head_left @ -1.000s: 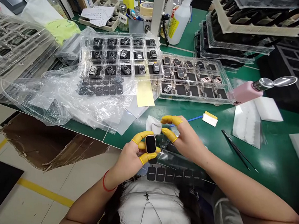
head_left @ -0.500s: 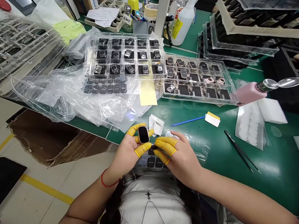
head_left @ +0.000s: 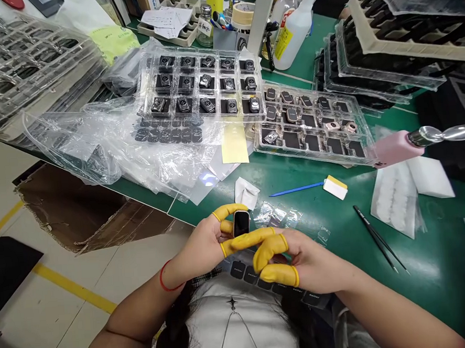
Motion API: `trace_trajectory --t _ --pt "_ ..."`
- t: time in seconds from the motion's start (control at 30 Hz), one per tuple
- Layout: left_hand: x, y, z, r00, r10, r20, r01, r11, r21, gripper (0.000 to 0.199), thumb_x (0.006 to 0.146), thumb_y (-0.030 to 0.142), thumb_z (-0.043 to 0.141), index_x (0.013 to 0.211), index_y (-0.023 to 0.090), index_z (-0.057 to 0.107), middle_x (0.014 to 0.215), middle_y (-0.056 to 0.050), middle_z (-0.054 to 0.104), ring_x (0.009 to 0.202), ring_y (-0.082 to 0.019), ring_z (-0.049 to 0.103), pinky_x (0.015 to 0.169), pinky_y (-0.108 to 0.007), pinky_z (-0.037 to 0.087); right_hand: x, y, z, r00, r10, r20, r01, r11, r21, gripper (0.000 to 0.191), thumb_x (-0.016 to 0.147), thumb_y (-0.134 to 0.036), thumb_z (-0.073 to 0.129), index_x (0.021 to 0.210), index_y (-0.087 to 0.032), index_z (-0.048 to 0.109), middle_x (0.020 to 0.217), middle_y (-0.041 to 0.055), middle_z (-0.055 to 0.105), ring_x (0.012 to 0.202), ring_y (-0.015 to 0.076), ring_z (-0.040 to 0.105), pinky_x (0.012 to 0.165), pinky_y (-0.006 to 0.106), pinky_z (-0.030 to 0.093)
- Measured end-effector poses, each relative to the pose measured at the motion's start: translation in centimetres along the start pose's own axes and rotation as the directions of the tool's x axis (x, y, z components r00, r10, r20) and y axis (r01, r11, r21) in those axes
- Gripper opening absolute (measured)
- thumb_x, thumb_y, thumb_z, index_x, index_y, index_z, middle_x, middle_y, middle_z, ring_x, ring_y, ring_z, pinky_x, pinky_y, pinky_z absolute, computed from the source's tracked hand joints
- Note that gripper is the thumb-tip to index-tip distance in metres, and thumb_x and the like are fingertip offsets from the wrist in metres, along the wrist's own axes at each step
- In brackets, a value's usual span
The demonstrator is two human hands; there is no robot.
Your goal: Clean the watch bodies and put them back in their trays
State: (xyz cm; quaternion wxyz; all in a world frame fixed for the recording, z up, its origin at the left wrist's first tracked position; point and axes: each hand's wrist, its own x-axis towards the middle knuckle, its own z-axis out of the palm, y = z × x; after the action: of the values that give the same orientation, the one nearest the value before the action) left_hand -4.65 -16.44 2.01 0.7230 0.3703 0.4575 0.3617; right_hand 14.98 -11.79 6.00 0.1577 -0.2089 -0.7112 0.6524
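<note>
My left hand (head_left: 207, 245), in yellow finger cots, grips a smartwatch case (head_left: 241, 223) with a dark screen and pale metal rim. The screen faces up between its thumb and fingers. Right beside it, my right hand (head_left: 306, 258) stretches its index finger towards the watch's lower edge. Its other covered fingers are bent and apart, with nothing visible in them. Below both hands, near my lap, lies a clear sheet of black "hello!" screen films (head_left: 238, 269), partly covered by the right hand. A crumpled white wipe (head_left: 246, 193) is just beyond the watch.
Beyond lie a clear tray of dark watch cases (head_left: 207, 106) and another tray (head_left: 314, 156) of watches. A blue stick (head_left: 296, 189), a yellow-white scraper (head_left: 335, 187), tweezers (head_left: 374, 233) and a pink pump bottle (head_left: 394, 148) are to the right. Plastic bags (head_left: 116, 144) cover the left.
The watch in my left hand has moved right and slightly nearer to me. My right hand has moved right and down, its index finger now extended, uncovering more of the film sheet.
</note>
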Motion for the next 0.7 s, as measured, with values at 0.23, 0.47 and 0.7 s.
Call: trace_trajectory --t 0.23,0.47,0.7 --pt "0.0 -0.2 0.1 1.0 -0.01 0.017 0.008 0.998 0.066 0.058 0.074 0.03 0.076 0.126 0.021 0.052 0.082 -0.002 0.071 0.077 -0.017 0.066 0.071 -0.027 0.05 0.9 1.5 -1.9 0.953 0.149 -0.263 -0.098 0.976 0.196 0.015 0.084 -0.034 0.066 0.08 -0.02 0.064 0.127 0.0095 0.061 0.098 0.0217 0.065 0.078 0.037 0.055" --pt "-0.1 -0.3 0.0 0.999 -0.042 0.034 0.039 0.994 0.1 0.062 0.075 0.033 0.075 0.13 0.021 0.048 0.082 -0.003 0.073 0.083 -0.02 0.068 0.077 -0.031 0.05 1.1 1.4 -2.2 0.825 0.304 -0.477 -0.187 0.942 0.277 0.024 0.083 -0.042 0.065 0.073 -0.02 0.063 0.107 0.0056 0.068 0.076 0.0167 0.062 0.061 0.03 0.051" --pt "-0.1 -0.1 0.1 0.998 -0.042 0.048 0.039 0.998 0.058 0.055 0.073 0.028 0.076 0.122 0.02 0.054 0.08 -0.002 0.072 0.078 -0.017 0.068 0.075 -0.027 0.05 1.7 1.1 -0.1 0.862 0.266 -0.432 -0.214 0.963 0.165 0.029 0.081 -0.045 0.066 0.069 -0.02 0.061 0.116 0.0077 0.063 0.105 0.0227 0.059 0.087 0.039 0.049"
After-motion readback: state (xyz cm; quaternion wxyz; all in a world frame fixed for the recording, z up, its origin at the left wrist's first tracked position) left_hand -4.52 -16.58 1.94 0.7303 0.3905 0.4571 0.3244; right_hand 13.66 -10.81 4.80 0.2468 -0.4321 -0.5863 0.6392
